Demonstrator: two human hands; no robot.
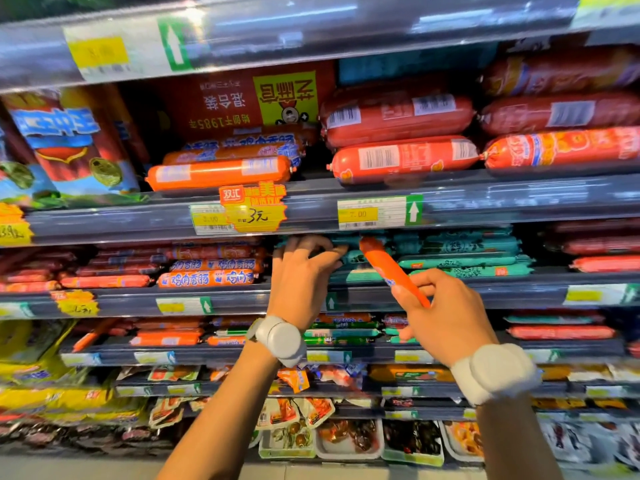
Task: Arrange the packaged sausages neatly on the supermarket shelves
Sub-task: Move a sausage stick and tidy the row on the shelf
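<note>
My right hand (446, 313) holds a thin orange sausage (388, 268) by its lower end, tilted up and to the left toward the second shelf. My left hand (301, 271) reaches into that shelf, fingers curled over the teal sausages (460, 258) at their left end; whether it grips one I cannot tell. Orange sausages with blue lettering (207, 271) lie stacked just left of my left hand. The shelf above carries an orange sausage (218, 173) and thick red sausages (401, 157).
The grey shelf rail (485, 202) with price tags runs just above my hands, and another rail (502, 292) runs beneath them. Lower shelves hold more thin sausages (166, 337) and trays of packed snacks (349, 438). Large bagged sausage packs (72, 143) stand at upper left.
</note>
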